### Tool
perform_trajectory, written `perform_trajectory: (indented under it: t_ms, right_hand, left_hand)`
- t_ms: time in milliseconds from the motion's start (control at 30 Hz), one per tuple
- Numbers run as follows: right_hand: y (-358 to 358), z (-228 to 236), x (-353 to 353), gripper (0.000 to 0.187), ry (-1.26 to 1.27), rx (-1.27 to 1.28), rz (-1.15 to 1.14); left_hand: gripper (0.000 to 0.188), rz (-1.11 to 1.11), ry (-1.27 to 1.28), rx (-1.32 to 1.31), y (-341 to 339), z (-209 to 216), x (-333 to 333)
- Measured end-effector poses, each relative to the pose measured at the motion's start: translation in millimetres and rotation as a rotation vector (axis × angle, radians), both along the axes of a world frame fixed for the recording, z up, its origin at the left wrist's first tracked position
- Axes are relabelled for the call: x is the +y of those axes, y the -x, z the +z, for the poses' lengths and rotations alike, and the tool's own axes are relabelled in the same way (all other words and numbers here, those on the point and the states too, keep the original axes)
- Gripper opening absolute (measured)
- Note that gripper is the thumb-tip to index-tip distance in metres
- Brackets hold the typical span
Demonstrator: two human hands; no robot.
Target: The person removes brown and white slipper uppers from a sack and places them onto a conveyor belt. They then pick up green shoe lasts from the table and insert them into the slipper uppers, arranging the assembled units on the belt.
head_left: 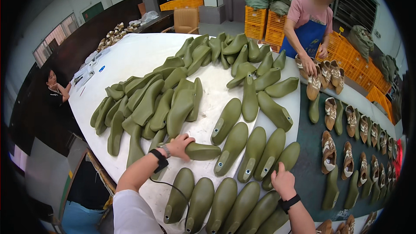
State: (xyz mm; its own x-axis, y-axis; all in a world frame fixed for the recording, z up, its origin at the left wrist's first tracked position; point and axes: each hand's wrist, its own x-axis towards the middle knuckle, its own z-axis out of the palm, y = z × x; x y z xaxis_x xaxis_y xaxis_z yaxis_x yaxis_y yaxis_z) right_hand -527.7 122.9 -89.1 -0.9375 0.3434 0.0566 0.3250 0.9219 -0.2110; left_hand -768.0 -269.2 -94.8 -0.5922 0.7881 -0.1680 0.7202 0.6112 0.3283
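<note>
Many olive-green shoe lasts lie on a white-covered table. My left hand (177, 146), with a watch band at the wrist, has its thumb and fingers around the left end of a last (203, 151) lying crosswise. At the right end of a row, my right hand (284, 182) grips the near end of another last (287, 157); part of its grip is hidden. Beside that last stand similar ones (271, 154), their holed ends toward me. A nearer row (203, 201) lies between my forearms. A loose pile (149, 99) spreads beyond my left hand.
On the right, a dark green surface (303, 190) carries rows of brown-and-white shoes (328, 149) and more lasts. Across it, a person in a blue apron (310, 39) handles shoes. Orange crates (255, 17) stand behind. Another person (56, 89) sits at left. A dark cable (173, 186) crosses near my left forearm.
</note>
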Motion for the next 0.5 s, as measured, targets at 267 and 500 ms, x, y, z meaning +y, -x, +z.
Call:
perform_trajectory:
  t_ms: [267, 500]
  right_hand:
    - [3, 1, 2, 0.046, 0.006, -0.102, -0.011]
    - [3, 1, -1, 0.046, 0.021, -0.087, -0.021]
  left_hand:
    - [0.061, -0.031, 0.002, -0.090, -38, 44, 33]
    - [0.061, 0.634, -1.185, -0.795, 49, 97, 106]
